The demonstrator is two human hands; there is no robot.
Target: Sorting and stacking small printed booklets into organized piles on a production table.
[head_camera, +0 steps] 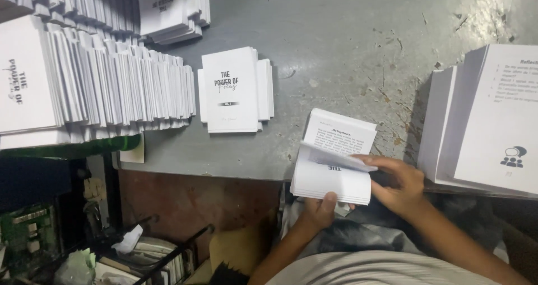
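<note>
I take the small white paperback booklet with a black-lettered cover (231,89), lying flat on the grey scuffed metal tabletop (347,38), as my reference. Far left of it I see a long fanned row of white booklets (106,86) leaning one on another, its near end almost touching the reference, with a further overlapped stack of white booklets (168,10) behind it at the table's far edge. Below and left of the reference, off the table's near edge, sits a dark cluttered crate of papers and rods (151,254); its contents are too dim to identify. Right of the reference and nearer the table's front edge, I see a thin white unbound booklet block (335,164) overhanging that edge, its top leaves lifted and curled. My left hand (320,209) grips the block's near lower edge, thumb on top, fingers hidden beneath. My right hand (400,187) is just right of it, fingers extended onto the raised leaf and pinching its right edge. Farthest right of the reference stands a tall stack of white printed sheets (493,122), well apart from the reference and just beside my right hand.
</note>
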